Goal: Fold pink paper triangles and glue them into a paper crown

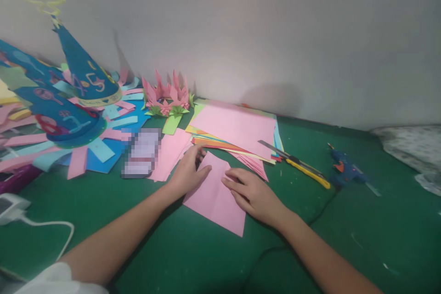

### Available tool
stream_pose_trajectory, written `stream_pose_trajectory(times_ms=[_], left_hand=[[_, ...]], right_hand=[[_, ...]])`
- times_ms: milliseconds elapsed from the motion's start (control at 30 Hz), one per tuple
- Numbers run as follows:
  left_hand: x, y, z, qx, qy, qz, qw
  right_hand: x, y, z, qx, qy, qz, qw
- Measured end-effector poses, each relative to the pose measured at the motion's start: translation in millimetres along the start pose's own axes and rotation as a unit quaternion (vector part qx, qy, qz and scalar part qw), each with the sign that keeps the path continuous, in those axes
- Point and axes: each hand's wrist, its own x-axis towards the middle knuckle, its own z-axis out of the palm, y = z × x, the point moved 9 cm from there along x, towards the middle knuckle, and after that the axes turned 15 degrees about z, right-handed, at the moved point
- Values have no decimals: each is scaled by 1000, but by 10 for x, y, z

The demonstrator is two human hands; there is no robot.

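A pink sheet of paper (217, 193) lies at a slant on the green table in front of me, with a faint crease down its middle. My left hand (189, 170) grips its upper left edge, thumb on top and fingers curled at the far side. At the upper right edge, my right hand (253, 193) has its bent fingers and thumb closed on the paper, where a corner looks folded in. The fingertips' undersides are hidden.
Behind the hands are stacked coloured sheets (234, 121) and a yellow utility knife (306, 172). A blue glue gun (349, 167) with a cord lies right. To the left are a phone (142, 152), a pink paper crown (167, 96), blue cone hats (82, 64) and a white charger (14, 206).
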Motion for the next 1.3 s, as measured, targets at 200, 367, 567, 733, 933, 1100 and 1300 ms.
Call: stream_pose_trajectory(times_ms=[200, 367, 567, 733, 933, 1100, 1300], left_hand=[[-12, -30, 53, -144, 29, -46, 988], [-3, 341, 146, -44, -78, 118, 989], [-64, 613, 224, 52, -141, 259, 954], [-65, 656, 236, 58, -153, 290, 943], [-86, 695, 265, 33, -163, 319, 933], [-119, 704, 267, 29, -155, 340, 927], [-124, 698, 273, 39, -160, 333, 928]], right_hand=[[-48, 60, 28, 6, 5, -7, 1000], [-28, 66, 44, -1, -8, 12, 1000], [22, 102, 54, -6, -22, 72, 997], [15, 106, 39, -4, -14, 77, 997], [8, 95, 14, 7, -2, 59, 998], [-7, 64, 9, 11, 8, 28, 1000], [-9, 7, -31, 15, 21, -4, 1000]])
